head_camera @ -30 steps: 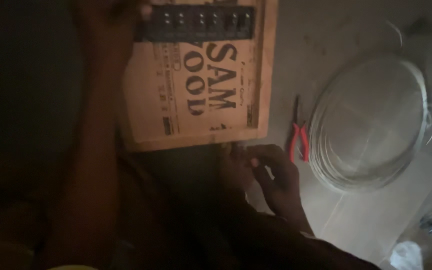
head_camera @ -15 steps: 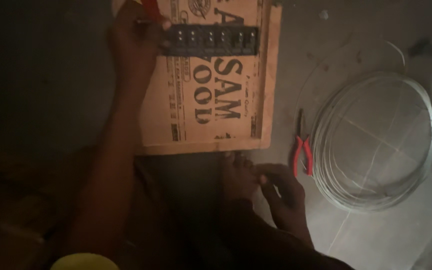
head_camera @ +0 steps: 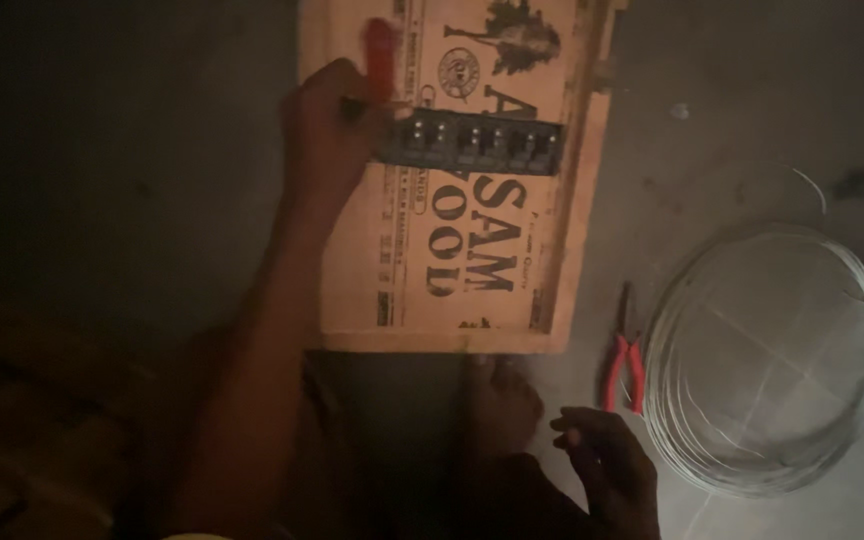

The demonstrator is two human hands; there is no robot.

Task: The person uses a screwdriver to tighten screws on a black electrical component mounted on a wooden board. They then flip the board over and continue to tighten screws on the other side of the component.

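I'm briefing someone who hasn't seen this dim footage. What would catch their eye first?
The printed wooden board on the floor, upper middle, with the left hand holding a red-handled tool beside a dark switch strip on it. At right, a pale wire coil with red-handled pliers alongside; the right hand hovers below.

Right hand (head_camera: pixel 607 465) now off the board's (head_camera: pixel 462 180) edge

floor left of wooden board (head_camera: pixel 452 250): open | right: pliers (head_camera: pixel 624 365), wire coil (head_camera: pixel 762 360) block
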